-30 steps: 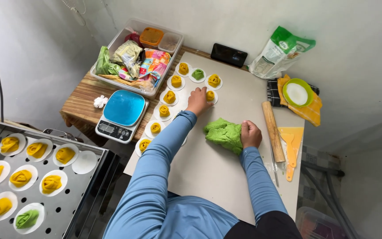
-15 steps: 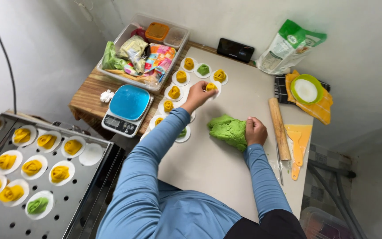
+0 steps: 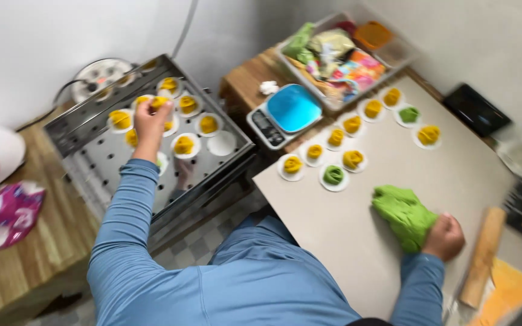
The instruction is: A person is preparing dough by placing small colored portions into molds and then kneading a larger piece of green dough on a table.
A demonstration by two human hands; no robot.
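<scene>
Left hand point(image 3: 151, 118) setting a yellow dough piece point(image 3: 159, 102) on the far-left steamer tray point(image 3: 86, 130), right hand point(image 3: 445, 236) gripping green dough point(image 3: 403, 214) on the worktop point(image 3: 345, 241)

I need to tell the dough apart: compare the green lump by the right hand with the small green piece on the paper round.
The green lump is big, shapeless and lies bare on the board under the right hand. The small green piece is little, shaped into a neat bun, untouched, and sits on its own white paper round. Both share the same bright green colour.
</scene>
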